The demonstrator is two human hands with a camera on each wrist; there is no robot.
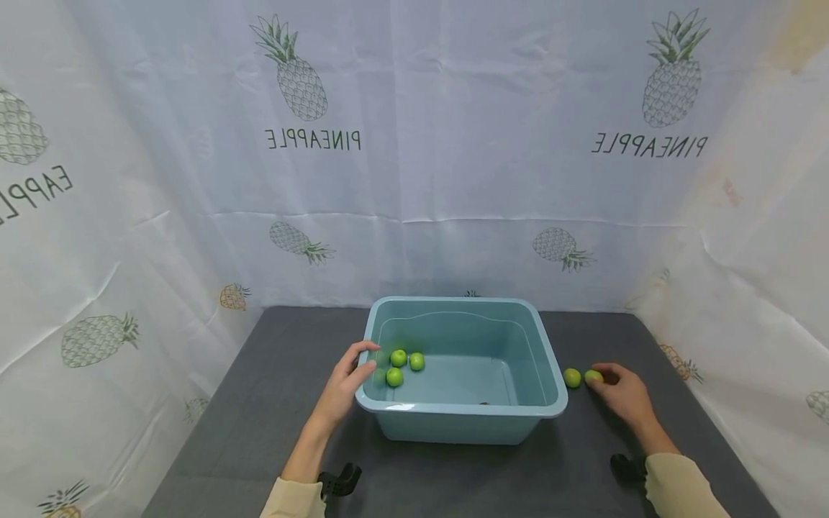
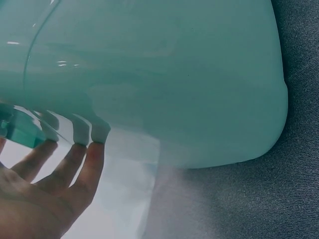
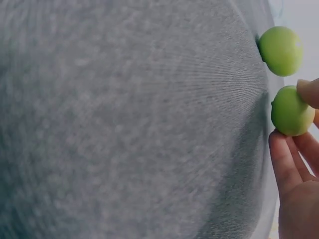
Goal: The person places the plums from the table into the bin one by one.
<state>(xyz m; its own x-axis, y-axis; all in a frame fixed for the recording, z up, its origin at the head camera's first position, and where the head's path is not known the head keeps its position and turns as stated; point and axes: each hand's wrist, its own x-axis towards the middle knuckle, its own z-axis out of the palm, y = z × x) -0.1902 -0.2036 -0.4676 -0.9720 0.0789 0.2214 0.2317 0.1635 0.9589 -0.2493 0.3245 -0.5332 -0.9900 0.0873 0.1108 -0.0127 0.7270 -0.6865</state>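
A light blue plastic tub [image 1: 540,360] stands on the dark grey table, with three small green fruits [image 1: 398,357] lying together at its left end. My left hand [image 1: 361,365] rests against the tub's left side; in the left wrist view its straight fingers [image 2: 92,159] touch the tub wall [image 2: 174,74] just under the rim. Right of the tub, two more green fruits lie on the table. My right hand [image 1: 605,380] pinches the right-hand fruit [image 1: 593,376] [image 3: 290,110] between thumb and fingers [image 3: 286,159]. The other fruit [image 1: 572,378] [image 3: 281,50] lies loose beside it.
The grey table [image 1: 259,403] is enclosed at the back and on both sides by a white cloth printed with pineapples [image 1: 414,180]. Black wrist mounts [image 1: 340,480] show at both cream sleeves. A small dark speck lies on the tub floor [image 1: 482,403].
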